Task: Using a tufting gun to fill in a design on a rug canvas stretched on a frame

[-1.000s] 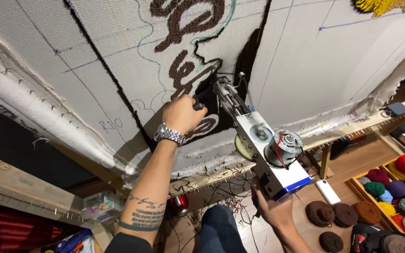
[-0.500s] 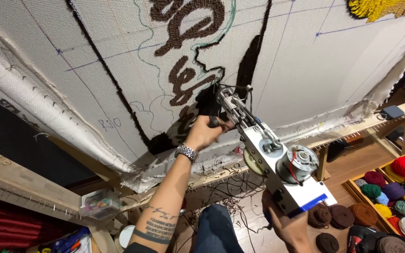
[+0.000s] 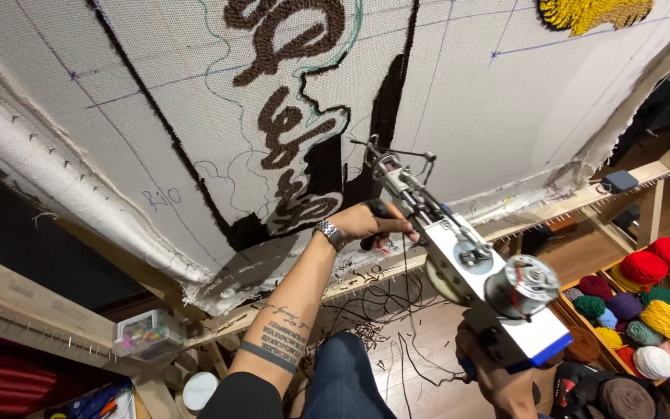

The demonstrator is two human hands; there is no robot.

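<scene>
The tufting gun (image 3: pixel 467 264) is gripped from below at its rear handle by the right hand (image 3: pixel 498 380), steadied further up by the left hand (image 3: pixel 370 223) closed on its front grip, its needle held just off the stretched cloth (image 3: pixel 157 116).

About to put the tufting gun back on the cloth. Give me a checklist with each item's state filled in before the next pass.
1. Left hand on the front grip of the tufting gun: ok.
2. Right hand on the rear handle under the blue and white housing: ok, though partly hidden.
3. Needle tip against the backing cloth: cannot tell whether it touches.
4. Cloth taut on the wooden frame: ok where visible, the lower edge hangs frayed.
5. Yarn feeding through the gun: cannot tell.
6. Loose dark yarn trailing on the floor near the knee: not ok, tangle risk.
</scene>
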